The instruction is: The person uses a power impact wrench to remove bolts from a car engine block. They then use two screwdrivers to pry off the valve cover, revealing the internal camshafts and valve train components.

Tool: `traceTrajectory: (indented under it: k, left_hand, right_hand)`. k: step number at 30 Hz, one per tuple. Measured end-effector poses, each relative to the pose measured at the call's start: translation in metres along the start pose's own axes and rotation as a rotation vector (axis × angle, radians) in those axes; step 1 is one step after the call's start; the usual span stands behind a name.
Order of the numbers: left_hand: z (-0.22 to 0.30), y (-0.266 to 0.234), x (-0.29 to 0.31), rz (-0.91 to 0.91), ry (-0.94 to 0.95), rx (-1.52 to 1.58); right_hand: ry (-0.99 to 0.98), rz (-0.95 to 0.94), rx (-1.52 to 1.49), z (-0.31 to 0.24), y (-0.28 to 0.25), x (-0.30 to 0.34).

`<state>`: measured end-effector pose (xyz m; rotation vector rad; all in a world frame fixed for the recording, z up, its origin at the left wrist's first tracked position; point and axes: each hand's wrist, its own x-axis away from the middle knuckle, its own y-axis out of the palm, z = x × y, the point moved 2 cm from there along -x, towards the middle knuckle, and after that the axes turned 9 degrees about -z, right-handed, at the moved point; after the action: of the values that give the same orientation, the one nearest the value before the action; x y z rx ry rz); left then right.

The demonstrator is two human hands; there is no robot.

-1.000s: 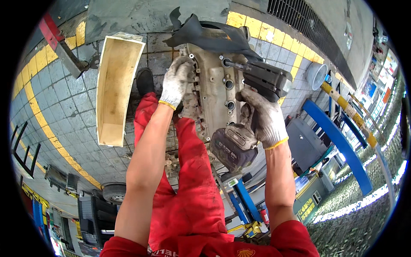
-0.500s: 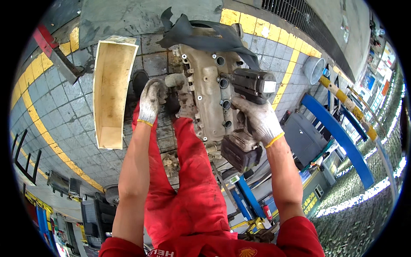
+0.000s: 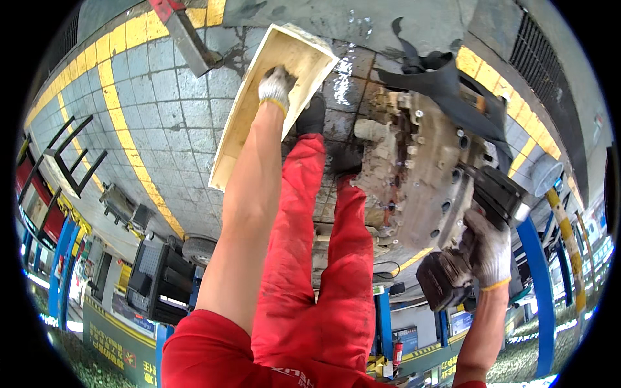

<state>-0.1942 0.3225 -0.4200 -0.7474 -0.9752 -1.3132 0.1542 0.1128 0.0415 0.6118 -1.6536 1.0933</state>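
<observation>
My left grip (image 3: 277,87) was inside the wooden box (image 3: 299,55); my right grip (image 3: 490,247) held a power tool (image 3: 497,195).
The left was curled, and I could not tell whether it held anything. The right was wrapped around the tool's handle, with the engine (image 3: 424,178) just left of it, black sheeting (image 3: 446,87) over its far end.
</observation>
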Motion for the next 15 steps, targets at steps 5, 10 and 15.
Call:
traceTrajectory:
  k: [5, 10, 15]
  left_hand:
    - [-0.005, 0.010, -0.104, -0.131, -0.027, 0.282]
    - [-0.008, 0.030, -0.143, -0.264, -0.085, 0.414]
    - [0.013, 0.029, -0.120, -0.255, -0.042, 0.396]
  right_hand:
    - [-0.126, 0.048, -0.054, 0.010, 0.006, 0.000]
    - [-0.140, 0.138, 0.176, 0.014, -0.001, 0.005]
    - [-0.194, 0.084, 0.058, 0.006, -0.009, 0.000]
